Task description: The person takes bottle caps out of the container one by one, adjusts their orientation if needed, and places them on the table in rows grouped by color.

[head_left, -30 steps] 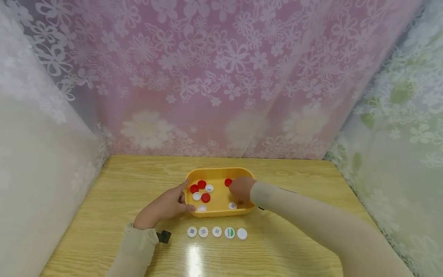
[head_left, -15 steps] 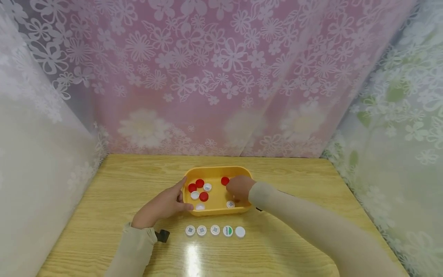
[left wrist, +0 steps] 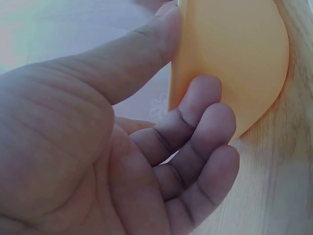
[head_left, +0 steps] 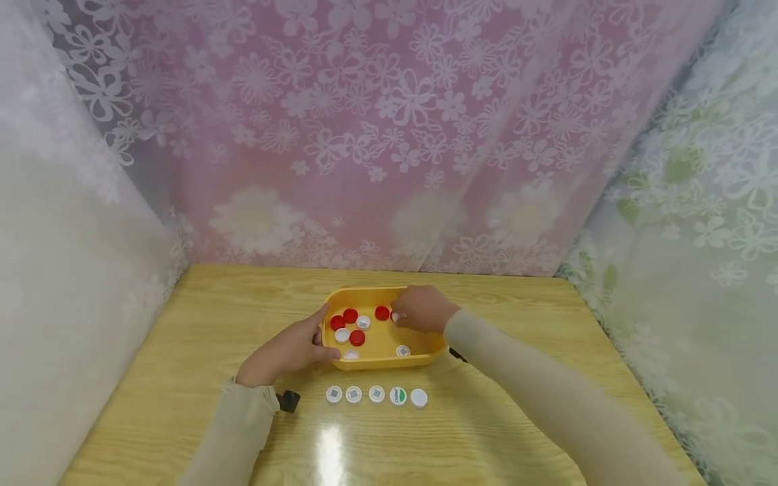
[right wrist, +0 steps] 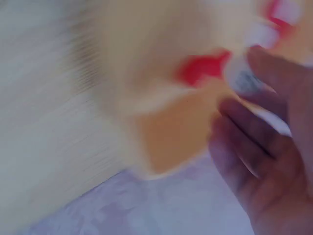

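Note:
My left hand (head_left: 294, 349) grips the left end of a yellow plastic box (head_left: 389, 362); in the left wrist view its thumb is at the rim and its curled fingers lie by the outer wall. Over the box's right half, my right hand (head_left: 425, 309) pinches a white bottle cap (right wrist: 243, 77) with a dark printed mark. Red caps (head_left: 381, 313) lie near those fingertips, one partly hidden. Several red and white caps (head_left: 357, 338) lie loose at the box's left side. One white cap (head_left: 403, 351) with a printed square sits near the front wall.
Several white caps (head_left: 377, 393) form a row on the wooden table (head_left: 243, 445) in front of the box; one (head_left: 398, 396) has a green print and the rightmost (head_left: 419, 398) is plain. Floral curtains (head_left: 389, 135) hang behind and at both sides.
My right hand has risen and moved toward the box's back wall, now with a white cap at its fingertips. A red cap has shifted left. My left hand keeps its grip on the box.

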`<state>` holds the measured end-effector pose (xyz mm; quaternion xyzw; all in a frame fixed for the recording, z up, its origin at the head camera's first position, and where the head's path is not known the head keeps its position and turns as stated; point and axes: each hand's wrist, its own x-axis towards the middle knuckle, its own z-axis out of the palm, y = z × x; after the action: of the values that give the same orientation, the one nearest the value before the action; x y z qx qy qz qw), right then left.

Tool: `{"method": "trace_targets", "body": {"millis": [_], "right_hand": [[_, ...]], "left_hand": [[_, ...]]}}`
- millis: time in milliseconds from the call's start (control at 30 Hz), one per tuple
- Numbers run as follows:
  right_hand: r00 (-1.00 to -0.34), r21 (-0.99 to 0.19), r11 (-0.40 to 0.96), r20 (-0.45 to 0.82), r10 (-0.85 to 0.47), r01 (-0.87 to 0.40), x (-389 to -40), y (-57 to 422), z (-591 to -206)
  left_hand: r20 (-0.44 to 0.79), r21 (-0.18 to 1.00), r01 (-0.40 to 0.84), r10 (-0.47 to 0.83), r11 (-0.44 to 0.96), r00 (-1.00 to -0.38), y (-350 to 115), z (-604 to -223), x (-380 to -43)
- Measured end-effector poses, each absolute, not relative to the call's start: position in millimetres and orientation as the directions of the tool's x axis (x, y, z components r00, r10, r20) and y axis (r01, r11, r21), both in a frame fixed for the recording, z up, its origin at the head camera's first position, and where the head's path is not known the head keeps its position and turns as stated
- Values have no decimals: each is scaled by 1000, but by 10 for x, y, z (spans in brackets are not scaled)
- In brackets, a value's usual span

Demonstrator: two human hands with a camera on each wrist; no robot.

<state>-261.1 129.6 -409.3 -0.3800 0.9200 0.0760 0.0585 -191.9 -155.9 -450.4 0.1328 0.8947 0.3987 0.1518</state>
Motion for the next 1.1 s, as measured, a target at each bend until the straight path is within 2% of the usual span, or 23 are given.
{"method": "trace_targets", "body": {"millis": [100,167,233,300,433,667,900,1100], "right_hand": [[-699,-15,700,59,-713,-714,-2327,1179,-3871],[-663,-96,657,172,-729,-748,-2050,1091,-3835],[-615,-151,597,229,-755,-788,-1740,1013,-3897],[-563,-188,532,224,-795,-826,-1452,945,-4029],[-484,-156,462,149,-862,-873,-1111,822,-4364],[-374,26,380,132,-918,-925,-1039,678,-4637],[-367,111,370,45,-929,-922,-1070,568,-4694],[-386,172,386,35,-922,-906,-1118,507,-4724]], "left_hand": [[-158,767,121,369,631,-916,-1567,-4500,-1908],[-155,774,124,376,621,-913,-1586,-4493,-1902],[-157,782,122,383,611,-910,-1598,-4487,-1896],[-161,785,119,385,608,-909,-1605,-4480,-1890],[-164,785,108,372,610,-914,-1603,-4473,-1901],[-170,787,104,375,609,-911,-1589,-4487,-1883],[-171,766,108,363,633,-916,-1587,-4503,-1880],[-173,746,106,346,657,-922,-1587,-4494,-1911]]}}
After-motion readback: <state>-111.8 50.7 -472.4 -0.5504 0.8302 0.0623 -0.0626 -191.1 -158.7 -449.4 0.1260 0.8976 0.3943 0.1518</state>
